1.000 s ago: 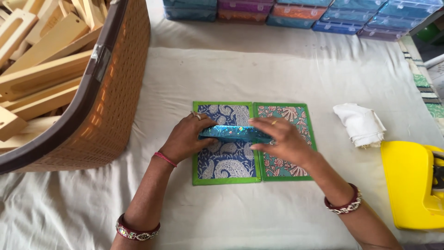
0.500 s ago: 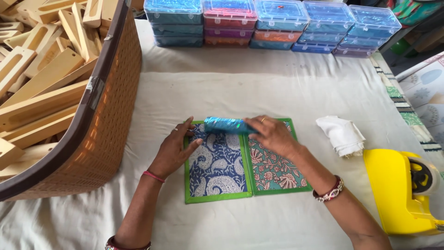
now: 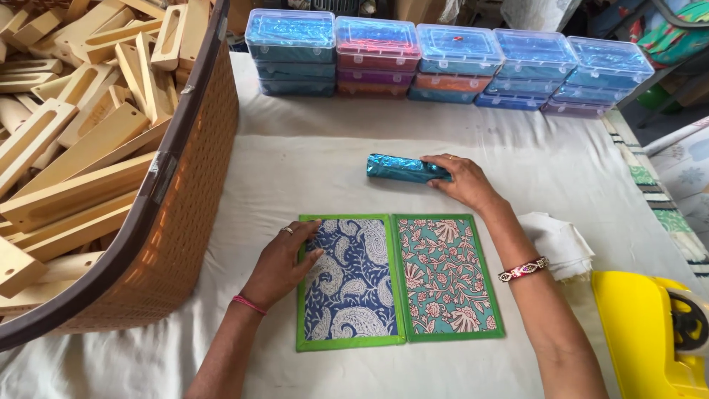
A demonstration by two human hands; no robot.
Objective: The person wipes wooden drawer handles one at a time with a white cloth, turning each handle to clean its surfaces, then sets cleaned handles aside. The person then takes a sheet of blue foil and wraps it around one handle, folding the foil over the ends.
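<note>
Moving the teal roll (image 3: 405,168) off the printed folder (image 3: 399,281) onto the desk (image 3: 310,170).
Right hand (image 3: 461,181) fingers now pinch the roll beyond the folder; left hand (image 3: 284,262) fingers rest spread flat on it.

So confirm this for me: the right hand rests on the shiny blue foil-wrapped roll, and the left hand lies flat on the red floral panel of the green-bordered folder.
Not quite. The head view shows the left hand flat on the blue paisley panel of the green-bordered folder, not the red floral panel. The right hand does rest on the shiny blue foil-wrapped roll.
</note>
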